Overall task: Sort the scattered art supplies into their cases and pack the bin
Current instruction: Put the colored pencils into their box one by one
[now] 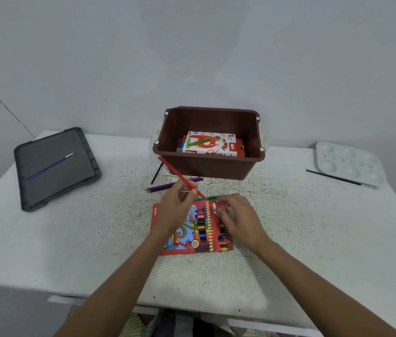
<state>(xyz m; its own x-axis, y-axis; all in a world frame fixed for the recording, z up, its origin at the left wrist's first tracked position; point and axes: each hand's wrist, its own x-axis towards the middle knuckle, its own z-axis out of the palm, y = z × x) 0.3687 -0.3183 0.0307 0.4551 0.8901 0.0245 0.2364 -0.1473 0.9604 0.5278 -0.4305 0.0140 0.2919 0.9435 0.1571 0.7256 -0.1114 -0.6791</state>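
Observation:
A red colour pencil case (193, 229) lies flat on the table in front of me, rows of pencils showing. My left hand (175, 210) pinches a red pencil (177, 175) whose far end points up-left toward the bin. My right hand (239, 217) rests on the case's top right corner, fingers curled at its open flap. A green pencil (207, 198) lies just above the case between my hands. Behind them, purple pencils (172, 184) and a black pencil (156, 172) lie loose. The brown bin (206, 166) holds an oil pastels box (210, 143).
A grey lid (56, 166) with a blue paintbrush (50, 165) on it lies at the far left. A white paint palette (350, 162) and a black brush (334, 177) sit at the far right. The table's front edge is near my arms.

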